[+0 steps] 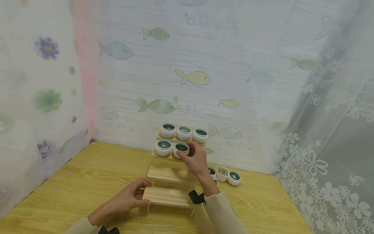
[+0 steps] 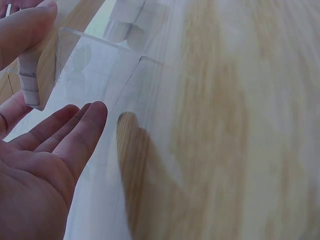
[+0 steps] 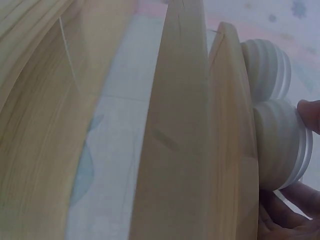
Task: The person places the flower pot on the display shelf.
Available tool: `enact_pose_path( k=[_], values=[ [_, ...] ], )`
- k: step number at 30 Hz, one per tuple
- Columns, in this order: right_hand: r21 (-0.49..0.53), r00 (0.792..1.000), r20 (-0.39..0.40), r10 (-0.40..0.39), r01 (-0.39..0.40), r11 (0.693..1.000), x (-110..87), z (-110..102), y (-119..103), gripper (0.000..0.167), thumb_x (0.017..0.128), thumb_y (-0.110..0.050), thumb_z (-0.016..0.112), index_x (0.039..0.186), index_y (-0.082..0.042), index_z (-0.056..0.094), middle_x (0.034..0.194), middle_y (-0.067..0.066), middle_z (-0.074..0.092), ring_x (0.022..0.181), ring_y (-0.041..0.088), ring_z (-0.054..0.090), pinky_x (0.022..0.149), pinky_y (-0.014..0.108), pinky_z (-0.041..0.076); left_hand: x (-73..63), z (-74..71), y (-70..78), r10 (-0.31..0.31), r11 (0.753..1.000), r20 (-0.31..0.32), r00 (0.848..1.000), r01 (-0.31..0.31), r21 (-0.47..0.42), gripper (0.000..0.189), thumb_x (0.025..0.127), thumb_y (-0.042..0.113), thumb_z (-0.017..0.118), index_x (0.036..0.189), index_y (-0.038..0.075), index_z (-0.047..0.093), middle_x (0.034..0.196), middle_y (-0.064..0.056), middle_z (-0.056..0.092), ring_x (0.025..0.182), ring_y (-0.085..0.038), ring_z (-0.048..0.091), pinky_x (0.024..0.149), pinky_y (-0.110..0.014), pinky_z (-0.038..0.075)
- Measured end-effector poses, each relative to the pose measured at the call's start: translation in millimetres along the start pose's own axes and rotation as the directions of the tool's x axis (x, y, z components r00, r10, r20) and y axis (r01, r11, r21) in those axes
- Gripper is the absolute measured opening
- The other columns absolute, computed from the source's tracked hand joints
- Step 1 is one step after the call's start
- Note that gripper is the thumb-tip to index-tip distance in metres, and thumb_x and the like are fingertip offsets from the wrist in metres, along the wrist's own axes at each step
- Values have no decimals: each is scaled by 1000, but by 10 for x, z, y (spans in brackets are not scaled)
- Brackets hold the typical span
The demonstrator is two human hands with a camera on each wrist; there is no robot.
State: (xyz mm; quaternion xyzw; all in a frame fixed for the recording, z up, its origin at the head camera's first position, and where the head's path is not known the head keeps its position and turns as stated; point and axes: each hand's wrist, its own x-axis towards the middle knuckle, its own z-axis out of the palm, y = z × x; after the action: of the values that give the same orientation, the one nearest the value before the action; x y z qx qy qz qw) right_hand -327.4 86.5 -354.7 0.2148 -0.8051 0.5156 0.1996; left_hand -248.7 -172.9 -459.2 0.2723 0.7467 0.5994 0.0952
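A tiered display stand with wooden shelves (image 1: 170,196) and clear side panels (image 2: 95,60) stands on the table. My left hand (image 1: 124,198) holds the left end of its lowest shelf, thumb at the front edge and fingers round behind; the other fingers lie straight beside the clear panel in the left wrist view. With thumb and fingers, my right hand (image 1: 196,159) grips a small white ribbed bowl (image 3: 280,145) with dark green contents, at the second shelf from the top. Left of it sits another bowl (image 1: 163,148). Three more bowls (image 1: 184,132) line the top shelf.
Right of the stand, a square white dish (image 1: 222,174) with mixed bits and a round bowl (image 1: 234,178) stand on the wooden table (image 1: 257,201); other dishes there are partly hidden by my right wrist. A fish-patterned curtain (image 1: 233,65) hangs behind.
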Motion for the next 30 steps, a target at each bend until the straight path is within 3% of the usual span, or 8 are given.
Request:
enact_pose_path(
  k=[19,24,30],
  values=[
    [-59,999,37,19,-16,998,16,-18,-13,46,81,-34,76,119,-14,59,98,-1,65,81,12,60,71,26,52,4,11,6,3,1000,-4,1000,-3,-10,50,87,17,72,125,-2,44,127,-23,46,113,-36,54,85,-29,51],
    [-37,999,48,21,-20,999,-25,-85,-3,52,80,-34,77,122,-11,57,105,5,65,88,18,64,78,33,54,-3,14,8,9,1000,-5,1000,-9,-6,52,87,17,72,125,-4,44,127,-23,46,113,-35,54,85,-29,51],
    [-45,1000,2,1,-1,999,-113,-218,26,55,79,-33,79,121,-5,58,108,12,64,93,27,65,83,42,53,-5,4,10,14,1000,7,1000,-14,-16,54,88,16,71,127,-6,42,125,-23,49,112,-35,55,85,-29,52]
  ],
)
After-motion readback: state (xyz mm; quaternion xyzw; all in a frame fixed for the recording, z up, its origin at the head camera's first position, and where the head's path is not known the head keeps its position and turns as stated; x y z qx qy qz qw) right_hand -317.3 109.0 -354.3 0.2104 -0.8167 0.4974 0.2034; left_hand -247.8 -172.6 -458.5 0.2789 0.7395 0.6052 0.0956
